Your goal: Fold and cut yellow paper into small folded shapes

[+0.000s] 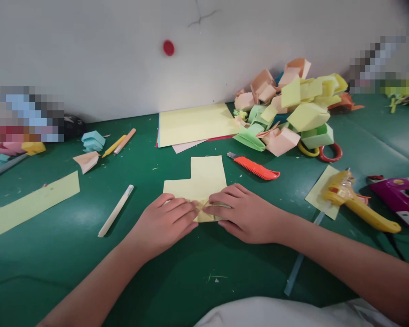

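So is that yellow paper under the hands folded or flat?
Partly folded: the yellow paper has a stepped outline, and the left hand and right hand press a creased flap at its near edge.

No text, label or number is legible.

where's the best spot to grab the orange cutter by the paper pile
Probably pinch the orange cutter mid-body from above: it lies flat on the table, with the metal tip at its left end, so avoid that end.
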The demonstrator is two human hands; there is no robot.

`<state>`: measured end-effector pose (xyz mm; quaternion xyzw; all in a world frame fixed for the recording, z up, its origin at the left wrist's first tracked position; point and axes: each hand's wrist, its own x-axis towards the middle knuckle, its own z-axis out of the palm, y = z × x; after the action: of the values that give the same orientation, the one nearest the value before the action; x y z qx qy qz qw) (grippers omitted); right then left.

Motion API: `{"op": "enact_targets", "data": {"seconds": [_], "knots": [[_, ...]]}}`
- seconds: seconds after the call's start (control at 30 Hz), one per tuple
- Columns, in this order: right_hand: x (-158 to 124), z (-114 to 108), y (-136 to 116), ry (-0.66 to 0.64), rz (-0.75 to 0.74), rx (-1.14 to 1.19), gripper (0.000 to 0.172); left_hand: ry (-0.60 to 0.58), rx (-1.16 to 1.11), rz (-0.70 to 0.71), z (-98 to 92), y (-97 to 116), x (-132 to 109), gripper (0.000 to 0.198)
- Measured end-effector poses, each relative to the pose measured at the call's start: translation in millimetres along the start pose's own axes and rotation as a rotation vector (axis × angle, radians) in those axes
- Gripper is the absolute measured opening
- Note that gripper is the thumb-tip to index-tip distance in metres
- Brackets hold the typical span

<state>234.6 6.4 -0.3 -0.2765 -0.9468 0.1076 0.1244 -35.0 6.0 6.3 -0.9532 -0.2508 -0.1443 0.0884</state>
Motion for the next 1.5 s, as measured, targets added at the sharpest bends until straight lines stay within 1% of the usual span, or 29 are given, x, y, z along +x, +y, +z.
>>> {"op": "enact_targets", "data": {"seconds": [0.13, 0.23, 0.43, 0.57, 0.63, 0.8, 0.9, 1.0, 1.1, 1.27, 1.4, 1.5], "knots": [[-1, 1, 1, 0.01, -0.006, 0.025, 0.037, 0.059, 0.059, 0.05, -2.0, 2, 0, 0.013], [-1, 0, 1, -0.005, -0.008, 0.034, 0.036, 0.07, 0.079, 0.08, -1.5, 3, 0, 0.011], [-1, -2, 0, -0.011, -0.013, 0.031, 0.034, 0.073, 0.042, 0.085, 0.1, 1, 0, 0.011], [0, 1, 0, 0.026, -0.004, 0.014, 0.036, 0.093, 0.009, 0.066, 1.2, 3, 1, 0.013], [1, 4, -1, 0.063, -0.001, -0.006, 0.035, 0.109, -0.011, 0.044, 1.9, 5, 2, 0.013], [3, 10, -1, 0.161, -0.011, -0.067, 0.021, 0.123, -0.071, -0.015, 3.3, 12, 5, 0.013], [4, 11, -2, 0.207, -0.014, -0.06, 0.023, 0.134, -0.125, -0.058, 4.9, 13, 5, 0.013], [5, 11, -2, 0.235, 0.015, -0.048, 0.026, 0.129, -0.196, -0.119, 7.4, 12, 3, 0.015], [6, 12, -2, 0.239, 0.062, -0.03, 0.028, 0.112, -0.224, -0.163, 10.2, 12, 2, 0.017], [9, 14, -3, 0.186, 0.162, 0.015, 0.025, 0.094, -0.269, -0.25, 13.9, 14, 4, 0.017], [13, 14, -5, 0.164, 0.259, 0.041, 0.02, 0.072, -0.291, -0.321, 15.1, 15, 6, 0.015], [14, 13, -6, 0.161, 0.301, 0.077, 0.012, 0.047, -0.283, -0.396, 16.3, 15, 7, 0.013]]}}
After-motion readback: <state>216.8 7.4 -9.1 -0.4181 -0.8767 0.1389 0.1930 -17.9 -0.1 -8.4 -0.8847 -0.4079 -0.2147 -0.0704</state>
